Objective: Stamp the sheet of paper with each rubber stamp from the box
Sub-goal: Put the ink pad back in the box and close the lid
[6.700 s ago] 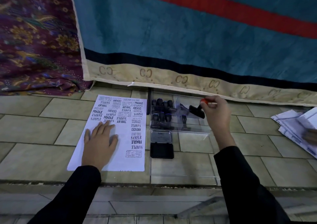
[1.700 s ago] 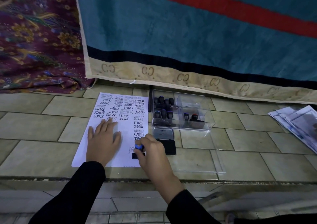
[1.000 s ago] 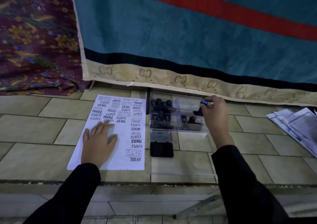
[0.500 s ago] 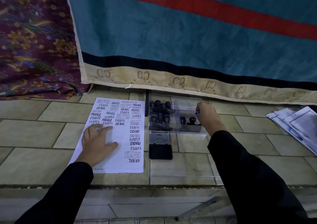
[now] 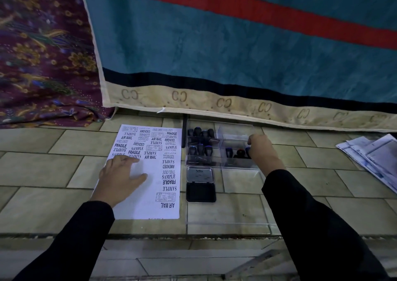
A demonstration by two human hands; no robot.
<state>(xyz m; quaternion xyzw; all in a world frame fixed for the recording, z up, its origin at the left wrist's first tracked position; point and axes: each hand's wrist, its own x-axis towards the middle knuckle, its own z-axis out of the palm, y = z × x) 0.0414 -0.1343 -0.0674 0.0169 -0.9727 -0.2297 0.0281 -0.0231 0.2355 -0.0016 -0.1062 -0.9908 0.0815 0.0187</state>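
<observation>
We see one sheet of paper (image 5: 148, 179) lying on the tiled floor (image 5: 43, 162), printed with many stamp marks. The left hand (image 5: 119, 176) lies flat on it, fingers spread, holding nothing. Just right of the sheet stands one clear plastic box (image 5: 235, 130) with compartments. The left compartments hold two rows of dark-handled stamps (image 5: 200, 142): we count about four in the far row and three in the near row. The near right compartment holds three: a blue-topped one (image 5: 229, 151), a red-topped one (image 5: 240, 152) and another blue-topped stamp (image 5: 248, 150), which the right hand (image 5: 261, 149) touches with curled fingers; we cannot tell whether it grips it. One open ink pad (image 5: 200, 191) lies in front of the box, beside the sheet. One clear lid (image 5: 227, 223) lies nearer us. A pile of papers (image 5: 371, 154) sits far right.
</observation>
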